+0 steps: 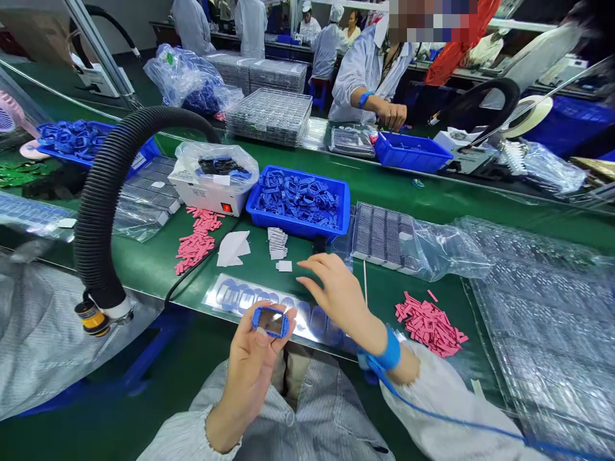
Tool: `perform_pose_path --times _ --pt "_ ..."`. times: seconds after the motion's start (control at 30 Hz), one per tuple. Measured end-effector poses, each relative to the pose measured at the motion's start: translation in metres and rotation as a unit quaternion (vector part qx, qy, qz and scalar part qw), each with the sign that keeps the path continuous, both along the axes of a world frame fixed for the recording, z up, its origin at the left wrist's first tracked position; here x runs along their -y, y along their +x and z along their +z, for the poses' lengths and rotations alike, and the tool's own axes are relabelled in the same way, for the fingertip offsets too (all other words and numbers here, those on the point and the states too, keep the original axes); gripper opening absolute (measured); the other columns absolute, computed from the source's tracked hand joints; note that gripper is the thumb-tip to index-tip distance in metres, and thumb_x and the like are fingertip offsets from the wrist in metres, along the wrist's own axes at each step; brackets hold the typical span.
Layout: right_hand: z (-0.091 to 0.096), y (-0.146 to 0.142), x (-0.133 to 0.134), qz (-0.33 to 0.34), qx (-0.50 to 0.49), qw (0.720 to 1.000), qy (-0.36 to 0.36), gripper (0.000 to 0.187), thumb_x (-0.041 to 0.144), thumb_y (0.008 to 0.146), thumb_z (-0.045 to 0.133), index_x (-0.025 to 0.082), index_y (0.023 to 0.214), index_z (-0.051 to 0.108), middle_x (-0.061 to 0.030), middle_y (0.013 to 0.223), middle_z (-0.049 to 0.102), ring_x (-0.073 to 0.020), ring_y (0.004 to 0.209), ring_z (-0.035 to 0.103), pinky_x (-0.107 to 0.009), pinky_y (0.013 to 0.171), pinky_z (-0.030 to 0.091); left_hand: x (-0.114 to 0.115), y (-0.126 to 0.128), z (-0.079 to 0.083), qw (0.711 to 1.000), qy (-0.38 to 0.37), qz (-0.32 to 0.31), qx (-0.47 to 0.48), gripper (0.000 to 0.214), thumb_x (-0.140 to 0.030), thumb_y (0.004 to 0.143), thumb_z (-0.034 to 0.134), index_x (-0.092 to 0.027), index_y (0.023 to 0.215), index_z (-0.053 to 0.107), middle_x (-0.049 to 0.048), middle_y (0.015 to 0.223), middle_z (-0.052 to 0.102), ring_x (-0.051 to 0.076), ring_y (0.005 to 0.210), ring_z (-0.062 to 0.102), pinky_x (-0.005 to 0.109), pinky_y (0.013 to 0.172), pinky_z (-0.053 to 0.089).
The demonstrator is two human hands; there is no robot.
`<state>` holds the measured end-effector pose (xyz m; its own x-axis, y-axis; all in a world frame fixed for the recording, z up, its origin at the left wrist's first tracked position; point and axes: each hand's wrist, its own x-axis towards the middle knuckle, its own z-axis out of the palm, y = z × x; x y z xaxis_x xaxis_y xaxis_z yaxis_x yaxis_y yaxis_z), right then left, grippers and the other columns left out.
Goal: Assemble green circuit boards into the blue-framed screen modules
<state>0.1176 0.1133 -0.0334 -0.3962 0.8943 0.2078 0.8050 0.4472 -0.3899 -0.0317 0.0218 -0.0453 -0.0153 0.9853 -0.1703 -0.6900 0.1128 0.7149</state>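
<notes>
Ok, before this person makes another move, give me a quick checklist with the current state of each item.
1. Blue-framed piece held securely: ok, gripped between the thumb and fingers of the left hand.
2. Right hand free: ok, thumb and forefinger apart, nothing visible between them.
3. Blue wrist strap worn: ok, on the right wrist.
4. Strap's cord connected at its far end: cannot tell, it runs out of the picture.
5. Piece's window spotless: cannot tell, bright reflection and too small.
6. Blue bin stocked: ok, heaped with blue parts.
</notes>
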Motion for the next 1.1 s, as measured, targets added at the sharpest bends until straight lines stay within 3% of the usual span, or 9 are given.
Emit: perform_pose_path --times 0.13,0.33,0.6,0.67,0.77,0.87,0.93,1.03,1.1 --pt "-0.021 -0.029 -0.037 0.019 0.073 0.997 -0.032 0.011 0.013 0.078 0.064 0.011 0.088 0.065 -0.0142 0.092 0.062 -0.0278 0.09 0.054 -0.038 0.071 0.046 0.011 -0.016 -0.009 0.998 -0.053 -0.003 0.034 0.029 -0.036 0.076 0.069 -0.024 0.102 0.068 0.0041 0.098 0.073 0.022 0.096 0.069 0.031 0.087 0.054" --pt "-0.033 -0.043 -0.044 0.02 0.064 0.995 -0.073 0.011 0.007 0.077 0.061 0.012 0.087 0.062 -0.0129 0.09 0.063 -0.0253 0.087 0.055 -0.034 0.069 0.043 0.024 -0.026 -0.021 0.995 -0.085 -0.021 0.037 0.033 -0.038 0.072 0.072 -0.025 0.103 0.071 0.0056 0.099 0.074 0.023 0.096 0.068 0.032 0.088 0.052" --pt "0.01 -0.017 -0.004 0.027 -0.119 0.976 -0.18 0.018 0.031 0.09 0.049 0.018 0.091 0.061 -0.0025 0.076 0.071 -0.013 0.063 0.065 -0.024 0.06 0.049 0.015 -0.027 -0.015 0.997 -0.033 -0.031 -0.06 0.042 -0.049 0.069 0.07 -0.023 0.102 0.071 0.0105 0.128 0.061 0.03 0.127 0.046 0.04 0.108 0.032" --pt "0.024 -0.01 0.016 0.026 -0.25 0.925 -0.285 0.022 0.039 0.085 0.054 0.018 0.086 0.057 0.0003 0.062 0.068 -0.0115 0.051 0.063 -0.021 0.051 0.049 0.016 -0.022 -0.012 0.996 0.007 -0.063 -0.064 0.04 -0.051 0.067 0.072 -0.024 0.097 0.073 0.0083 0.139 0.05 0.031 0.133 0.037 0.04 0.109 0.028" --pt "0.034 -0.004 0.044 -0.003 -0.449 0.786 -0.425 0.034 0.044 0.073 0.068 0.021 0.079 0.044 0.0043 0.05 0.064 -0.0096 0.042 0.059 -0.017 0.043 0.045 0.019 -0.011 -0.003 0.988 0.066 -0.138 -0.024 0.039 -0.052 0.065 0.073 -0.024 0.092 0.074 0.0103 0.129 0.057 0.033 0.12 0.049 0.044 0.103 0.034" --pt "0.034 0.0 0.064 -0.014 -0.501 0.741 -0.447 0.039 0.044 0.072 0.07 0.022 0.076 0.038 0.0064 0.048 0.061 -0.0077 0.039 0.056 -0.015 0.041 0.043 0.023 -0.001 0.007 0.98 0.092 -0.173 0.025 0.038 -0.053 0.066 0.071 -0.024 0.091 0.074 0.009 0.107 0.063 0.026 0.096 0.06 0.041 0.094 0.042" --pt "0.036 0.007 0.071 -0.019 -0.481 0.783 -0.394 0.034 0.042 0.076 0.067 0.022 0.077 0.04 0.0057 0.052 0.061 -0.0078 0.042 0.057 -0.016 0.042 0.045 0.025 0.003 0.012 0.979 0.081 -0.181 0.044 0.038 -0.053 0.065 0.071 -0.025 0.09 0.074 0.0079 0.107 0.062 0.024 0.094 0.059 0.039 0.093 0.042" --pt "0.043 0.021 0.075 -0.016 -0.36 0.917 -0.171 0.021 0.034 0.078 0.067 0.022 0.085 0.052 -0.0004 0.074 0.067 -0.0113 0.061 0.062 -0.02 0.051 0.049 0.027 0.004 0.014 0.978 0.05 -0.194 0.054 0.037 -0.054 0.065 0.071 -0.025 0.089 0.074 0.0082 0.115 0.058 0.026 0.104 0.056 0.039 0.1 0.036" --pt "0.05 0.03 0.076 0.046 -0.243 0.968 -0.036 0.032 0.03 0.075 0.071 0.022 0.102 0.057 -0.0061 0.098 0.068 -0.0177 0.087 0.064 -0.027 0.069 0.054 0.027 0.005 0.014 0.976 0.043 -0.204 0.062 0.037 -0.054 0.066 0.07 -0.026 0.09 0.074 0.0076 0.114 0.058 0.025 0.107 0.054 0.038 0.101 0.035"
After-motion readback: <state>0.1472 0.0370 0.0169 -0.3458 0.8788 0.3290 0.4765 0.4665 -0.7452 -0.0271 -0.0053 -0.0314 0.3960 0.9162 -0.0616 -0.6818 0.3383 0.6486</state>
